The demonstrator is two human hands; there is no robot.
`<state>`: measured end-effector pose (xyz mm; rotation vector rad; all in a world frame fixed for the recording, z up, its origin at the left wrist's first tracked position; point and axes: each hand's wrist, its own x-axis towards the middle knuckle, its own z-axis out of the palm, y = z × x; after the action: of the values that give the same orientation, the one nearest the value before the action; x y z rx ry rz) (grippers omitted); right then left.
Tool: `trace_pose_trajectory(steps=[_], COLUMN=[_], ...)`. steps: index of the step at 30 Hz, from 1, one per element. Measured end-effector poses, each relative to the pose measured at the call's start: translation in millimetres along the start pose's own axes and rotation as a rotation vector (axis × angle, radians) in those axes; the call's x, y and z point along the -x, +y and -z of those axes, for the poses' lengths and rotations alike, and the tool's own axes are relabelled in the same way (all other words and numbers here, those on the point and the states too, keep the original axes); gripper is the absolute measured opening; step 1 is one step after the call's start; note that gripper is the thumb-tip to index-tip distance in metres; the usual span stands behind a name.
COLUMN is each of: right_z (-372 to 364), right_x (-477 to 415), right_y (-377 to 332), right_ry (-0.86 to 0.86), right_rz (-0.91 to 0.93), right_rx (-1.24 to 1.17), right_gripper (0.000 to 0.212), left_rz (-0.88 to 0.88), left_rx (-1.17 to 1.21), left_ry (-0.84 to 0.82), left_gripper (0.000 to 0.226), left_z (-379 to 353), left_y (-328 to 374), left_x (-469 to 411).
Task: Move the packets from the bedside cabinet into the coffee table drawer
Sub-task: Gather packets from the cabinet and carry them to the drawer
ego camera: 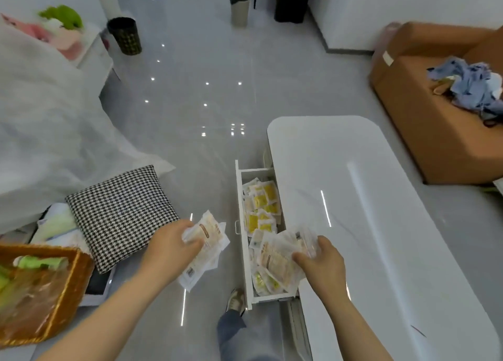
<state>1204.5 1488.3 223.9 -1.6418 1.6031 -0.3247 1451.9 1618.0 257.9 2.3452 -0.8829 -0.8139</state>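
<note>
White packets [202,241] gripped in left hand [170,247]; right hand [321,262] grips packets over drawer [241,197]

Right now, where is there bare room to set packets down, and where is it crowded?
The coffee table top is bare, from the drawer across toward the orange sofa. The floor strip between the checked cushion and the drawer is bare too. The drawer is crowded with packets.

Cannot read the print on the packets [209,234]: too blurred. Cut by the left edge, the basket [58,303]; by the right, the sofa [435,143].
</note>
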Motion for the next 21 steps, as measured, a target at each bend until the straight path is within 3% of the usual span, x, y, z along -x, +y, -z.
trace_pose_trajectory(steps=[11, 15, 18, 21], right_z=[25, 20, 11, -4], right_x=[-71, -72, -68, -61], right_y=[0, 10, 16, 19], right_ry=[0.181, 0.264, 0.325, 0.411], right_rz=[-0.232, -0.357, -0.463, -0.596], right_rx=[-0.080, -0.126, -0.172, -0.201], right_gripper=[0.030, 0.034, 0.039, 0.042], left_rz=[-0.234, -0.261, -0.336, -0.447], left_rx=[-0.196, -0.281, -0.399, -0.472], left_ry=[-0.224, -0.360, -0.473, -0.587], left_gripper=[0.002, 0.010, 0.036, 0.032], left_z=[-39, -66, -88, -104], left_y=[83, 93, 102, 122], left_x=[-133, -178, -213, -237])
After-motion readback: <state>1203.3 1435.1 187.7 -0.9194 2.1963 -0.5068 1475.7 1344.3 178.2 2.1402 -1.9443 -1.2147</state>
